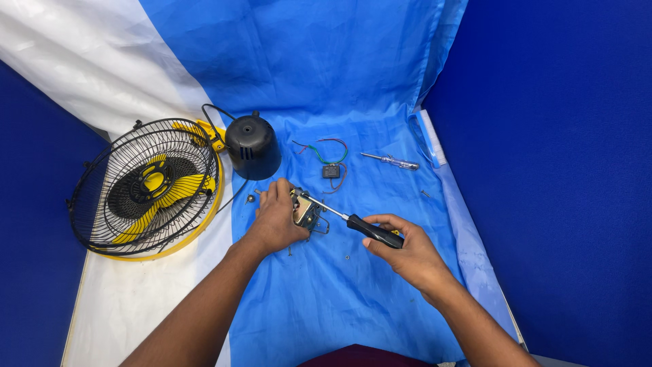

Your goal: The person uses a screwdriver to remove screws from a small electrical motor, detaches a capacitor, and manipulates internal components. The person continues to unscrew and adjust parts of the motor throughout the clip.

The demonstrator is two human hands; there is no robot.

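The person's left hand (277, 219) is clamped over a small metal motor assembly with brass-coloured parts and wire brackets (307, 213), pinning it against the blue plastic sheet (339, 299) that covers the table. The right hand (406, 253) grips the black handle of a long-shafted screwdriver (353, 222), fingers wrapped around it, and the steel tip meets the top of the assembly just beside the left thumb. The assembly sits near the middle of the sheet, directly in front of the person. To the left lies a round black wire fan cage with yellow blades and a yellow rim (146, 188), resting partly on a white strip of the cover. Just behind the left hand stands a black domed plastic motor housing (252, 145), a black cable curling from it. Farther back lie a small dark capacitor block with green, red and purple wires (331, 168) and a slim clear-handled tester screwdriver (392, 161), well apart from both hands. A few tiny screws are scattered on the sheet near the assembly.
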